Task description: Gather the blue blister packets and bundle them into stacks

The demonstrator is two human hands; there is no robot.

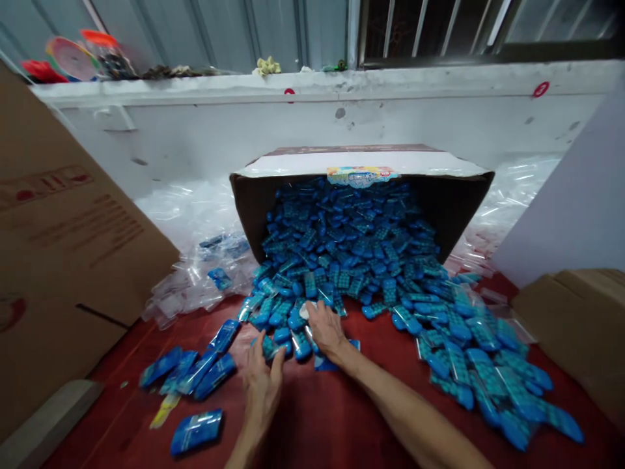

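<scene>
Seems a gathering step: left hand (262, 379), grip parted, has a blue packet (269, 348) between thumb and fingertips; right hand (326, 329), hold unclear, reaches the heap (351, 260) just beyond; next move likely calls for closing the left grip.

Shiny plastic packets (196, 431) lie left of the left hand (263, 376), a matt cardboard box (303, 163) beyond the right hand (326, 329), a smooth table (315, 417) beneath.

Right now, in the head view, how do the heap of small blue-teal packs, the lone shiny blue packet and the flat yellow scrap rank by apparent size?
1. Heap of blue-teal packs
2. Lone blue packet
3. Yellow scrap
</scene>
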